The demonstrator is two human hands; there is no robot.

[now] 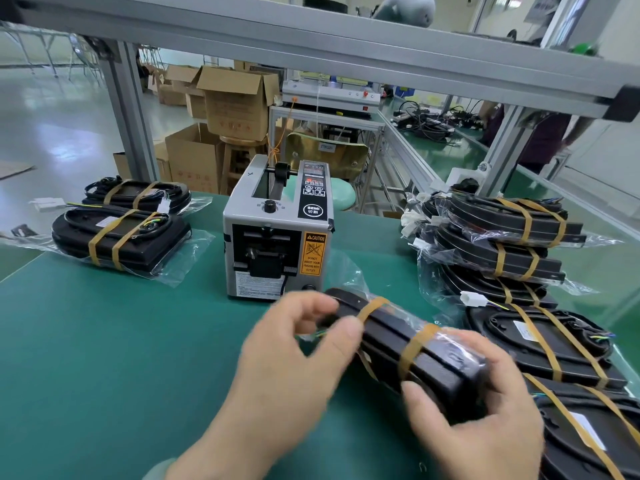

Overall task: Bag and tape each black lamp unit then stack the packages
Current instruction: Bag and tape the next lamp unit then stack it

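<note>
A black lamp unit (412, 344) in a clear bag, with two tan tape bands round it, is held on edge above the green table (121, 341). My right hand (474, 417) grips its near end, thumb on the front face and fingers over the top. My left hand (294, 351) pinches the far tape band with thumb and fingers. Two bagged, taped units (121, 233) lie at the left. A stack of taped packages (502, 244) stands at the right, with more units (540, 344) nearer me.
A grey tape dispenser machine (277, 230) stands mid-table just behind the held unit. An aluminium frame post (131, 109) rises at back left, another at back right. Cardboard boxes (232, 98) and a stool stand beyond the table. A person stands at far right.
</note>
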